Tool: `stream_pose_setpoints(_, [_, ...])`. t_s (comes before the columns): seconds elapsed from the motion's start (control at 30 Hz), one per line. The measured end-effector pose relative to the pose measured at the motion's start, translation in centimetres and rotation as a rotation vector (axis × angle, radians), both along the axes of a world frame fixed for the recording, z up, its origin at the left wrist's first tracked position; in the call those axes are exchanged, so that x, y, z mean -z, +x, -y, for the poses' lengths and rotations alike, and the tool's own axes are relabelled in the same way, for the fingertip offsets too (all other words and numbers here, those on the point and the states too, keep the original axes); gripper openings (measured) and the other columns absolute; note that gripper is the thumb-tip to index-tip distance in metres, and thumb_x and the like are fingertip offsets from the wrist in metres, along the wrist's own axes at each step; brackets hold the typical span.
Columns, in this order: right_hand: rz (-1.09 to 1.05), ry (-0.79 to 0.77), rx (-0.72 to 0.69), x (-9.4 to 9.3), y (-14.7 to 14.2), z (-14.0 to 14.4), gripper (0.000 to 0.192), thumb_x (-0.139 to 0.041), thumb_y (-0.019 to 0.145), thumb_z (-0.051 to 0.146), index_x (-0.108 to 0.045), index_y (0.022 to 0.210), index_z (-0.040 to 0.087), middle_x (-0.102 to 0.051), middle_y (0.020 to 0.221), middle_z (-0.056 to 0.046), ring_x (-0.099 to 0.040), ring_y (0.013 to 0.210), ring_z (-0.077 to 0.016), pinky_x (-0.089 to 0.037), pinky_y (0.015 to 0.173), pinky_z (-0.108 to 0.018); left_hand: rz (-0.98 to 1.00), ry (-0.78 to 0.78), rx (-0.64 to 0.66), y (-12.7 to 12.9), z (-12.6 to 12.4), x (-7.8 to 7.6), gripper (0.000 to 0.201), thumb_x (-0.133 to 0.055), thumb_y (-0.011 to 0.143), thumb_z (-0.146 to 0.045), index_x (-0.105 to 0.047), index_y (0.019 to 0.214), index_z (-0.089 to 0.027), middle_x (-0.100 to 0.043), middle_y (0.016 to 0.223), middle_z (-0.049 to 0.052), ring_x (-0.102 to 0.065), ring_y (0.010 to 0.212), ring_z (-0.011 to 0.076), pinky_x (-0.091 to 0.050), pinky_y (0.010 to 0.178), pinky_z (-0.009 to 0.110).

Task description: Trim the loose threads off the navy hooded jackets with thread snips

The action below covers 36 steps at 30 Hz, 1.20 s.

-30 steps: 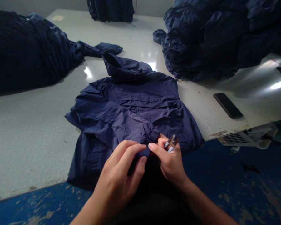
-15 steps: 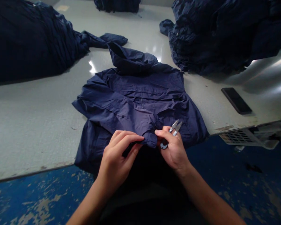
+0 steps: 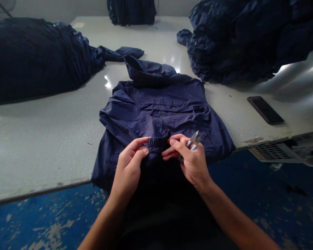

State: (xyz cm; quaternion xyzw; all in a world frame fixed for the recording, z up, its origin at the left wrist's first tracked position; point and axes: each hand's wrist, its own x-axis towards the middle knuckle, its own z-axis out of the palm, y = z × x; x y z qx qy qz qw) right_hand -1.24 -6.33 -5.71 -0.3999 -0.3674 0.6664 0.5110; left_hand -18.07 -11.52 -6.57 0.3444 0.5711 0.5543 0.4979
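Observation:
A dark blue hooded jacket (image 3: 177,95) lies spread at the table's front edge, its hood pointing away from me. Between my hands is a gathered, elastic-looking cuff (image 3: 158,143) of the jacket. My left hand (image 3: 130,163) pinches the cuff's left side between thumb and fingers. My right hand (image 3: 190,158) keeps a pair of thread snips (image 3: 192,140) in its grasp, blades pointing up and away. The fingertips of that hand also touch the cuff's right side. The handle end of the snips is mostly hidden by the fingers.
Large heaps of dark blue garments stand on the table (image 3: 47,139): a left heap (image 3: 39,59) and a right heap (image 3: 234,38). Another dark bundle (image 3: 131,12) is at the back. A phone (image 3: 265,110) lies at right, above a white plastic basket (image 3: 273,154) below the table edge.
The cuff has been turned so its gathered band faces up, and both hands have shifted their hold on it. The jacket's left side has drawn inward. The view has tilted slightly up.

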Motion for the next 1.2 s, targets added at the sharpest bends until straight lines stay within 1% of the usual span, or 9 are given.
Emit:
stream_pose_setpoints(0.2, [-0.009,0.024,-0.024,-0.1,-0.6,-0.2,0.042,-0.087,0.082,0.03,-0.055,0.057,0.017,-0.071,0.096,-0.004,-0.079,0.067,-0.0213,-0.069,0.059,-0.033,0.19,-0.027,-0.024,-0.4,0.5,-0.2,0.042,-0.069,0.087,-0.022,-0.074,0.128,-0.021,-0.058,0.074,-0.003,-0.052,0.064,0.0102,-0.041,0.06,0.019])
stream_pose_setpoints(0.3, [0.101,0.123,-0.028,-0.2,-0.5,0.4,0.039,-0.08,0.09,0.029,-0.06,0.059,0.018,-0.071,0.097,-0.005,-0.078,0.073,-0.0211,-0.066,0.063,-0.034,0.022,0.052,-0.034,-0.4,1.1,-0.5,0.046,-0.068,0.093,-0.023,-0.068,0.139,-0.028,-0.054,0.074,-0.004,-0.044,0.061,0.0099,-0.035,0.056,0.02])
stream_pose_setpoints(0.4, [0.349,0.316,-0.03,-0.8,-0.3,0.8,0.046,-0.074,0.097,0.029,-0.055,0.056,0.02,-0.073,0.103,-0.005,-0.072,0.074,-0.0174,-0.061,0.07,-0.035,-0.226,0.135,-0.052,-0.2,1.6,-0.8,0.04,-0.065,0.099,-0.026,-0.067,0.138,-0.031,-0.062,0.084,-0.002,-0.051,0.067,0.0118,-0.041,0.061,0.023])
stream_pose_setpoints(0.5, [0.528,0.488,-0.071,-1.6,-0.1,0.3,0.05,-0.079,0.092,0.027,-0.046,0.055,0.021,-0.074,0.121,-0.006,-0.068,0.076,-0.0173,-0.058,0.074,-0.037,-0.346,0.189,-0.009,-0.1,2.0,-0.8,0.035,-0.062,0.101,-0.024,-0.071,0.135,-0.028,-0.069,0.098,0.001,-0.063,0.084,0.0159,-0.051,0.074,0.025])
stream_pose_setpoints(0.57, [0.563,0.547,-0.124,-2.0,0.0,-0.3,0.05,-0.079,0.091,0.025,-0.044,0.056,0.021,-0.075,0.119,-0.007,-0.068,0.078,-0.0191,-0.056,0.072,-0.037,-0.369,0.219,0.011,-0.1,2.1,-0.7,0.036,-0.062,0.101,-0.024,-0.072,0.136,-0.028,-0.073,0.112,0.003,-0.066,0.099,0.0187,-0.054,0.085,0.027])
stream_pose_setpoints(0.7, [0.481,0.429,-0.215,-2.2,-0.1,-1.0,0.051,-0.076,0.092,0.022,-0.041,0.056,0.021,-0.074,0.09,-0.002,-0.064,0.061,-0.0137,-0.05,0.055,-0.028,-0.446,0.276,0.057,-0.1,2.1,-0.3,0.036,-0.061,0.105,-0.029,-0.07,0.14,-0.028,-0.075,0.128,0.004,-0.069,0.112,0.0216,-0.055,0.095,0.03])
stream_pose_setpoints(0.9, [0.212,0.231,-0.239,-1.5,-0.1,-0.7,0.047,-0.075,0.093,0.023,-0.044,0.058,0.018,-0.071,0.095,-0.001,-0.062,0.053,-0.0095,-0.051,0.048,-0.026,-0.701,0.465,0.064,0.3,1.5,0.2,0.028,-0.072,0.099,-0.019,-0.072,0.127,-0.021,-0.079,0.114,0.004,-0.074,0.102,0.0177,-0.055,0.092,0.026])
stream_pose_setpoints(1.03, [0.358,0.382,-0.196,-2.3,1.9,-0.9,0.039,-0.064,0.101,0.037,-0.053,0.068,0.019,-0.061,0.099,-0.002,-0.06,0.064,-0.0113,-0.055,0.057,-0.028,-0.692,0.43,0.0,0.6,1.2,0.1,0.014,-0.073,0.097,-0.013,-0.073,0.108,-0.022,-0.077,0.097,-0.003,-0.071,0.087,0.0115,-0.053,0.083,0.021])
stream_pose_setpoints(1.2, [0.575,0.41,-0.403,-4.7,4.4,0.1,0.021,-0.051,0.108,0.04,-0.054,0.094,0.025,-0.046,0.073,0.006,-0.04,0.052,-0.0096,-0.035,0.046,-0.024,-0.625,0.379,-0.041,0.9,1.1,-0.2,0.016,-0.079,0.089,-0.011,-0.067,0.094,-0.021,-0.069,0.086,-0.005,-0.064,0.077,0.0089,-0.05,0.074,0.018])
